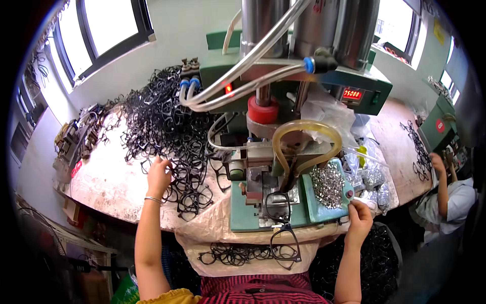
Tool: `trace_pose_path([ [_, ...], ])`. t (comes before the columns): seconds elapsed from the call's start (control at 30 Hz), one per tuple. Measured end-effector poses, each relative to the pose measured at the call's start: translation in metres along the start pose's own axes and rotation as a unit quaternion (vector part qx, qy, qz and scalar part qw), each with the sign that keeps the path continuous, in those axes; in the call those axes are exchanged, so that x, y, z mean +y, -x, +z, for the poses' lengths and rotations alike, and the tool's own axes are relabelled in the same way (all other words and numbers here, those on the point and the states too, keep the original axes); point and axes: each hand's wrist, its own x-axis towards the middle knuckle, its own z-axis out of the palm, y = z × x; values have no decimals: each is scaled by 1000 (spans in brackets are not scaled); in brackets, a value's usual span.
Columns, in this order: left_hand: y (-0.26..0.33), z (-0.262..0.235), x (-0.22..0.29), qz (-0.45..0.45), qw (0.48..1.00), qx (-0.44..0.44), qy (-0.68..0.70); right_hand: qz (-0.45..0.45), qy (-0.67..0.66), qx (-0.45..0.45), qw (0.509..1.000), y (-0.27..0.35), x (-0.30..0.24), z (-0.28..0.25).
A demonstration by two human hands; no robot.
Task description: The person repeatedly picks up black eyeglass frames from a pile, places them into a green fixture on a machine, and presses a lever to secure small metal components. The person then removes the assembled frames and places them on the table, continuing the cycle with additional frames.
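My left hand (159, 175) reaches into a big heap of black eyeglass frames (162, 126) on the worn bench, fingers spread over a frame at the heap's near edge. My right hand (360, 215) rests at the right front corner of a green press machine (283, 202), fingers curled, beside a tray of small shiny metal parts (328, 183). One black frame (278, 200) sits in the machine's fixture, and another black frame (284, 243) hangs over the front edge. Whether the right hand pinches a small part I cannot tell.
More black frames (233, 253) lie in a cloth apron on my lap. Clear hoses (253, 66) and a yellowish tube (304, 142) loop around the press column. Plastic bags of parts (372, 177) sit right. Another person (445, 197) works at the far right.
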Motion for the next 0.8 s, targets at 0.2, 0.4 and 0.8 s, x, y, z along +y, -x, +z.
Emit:
trace_pose_path([
  [0.2,-4,-56,83,-2,947,120,299,-125,76,-207,967,16,-63,39],
  [0.4,41,-51,172,-158,604,-23,780,-164,-20,-220,962,0,-79,132],
  [0.8,52,-123,264,135,692,118,700,-40,-170,-254,951,24,-71,141],
])
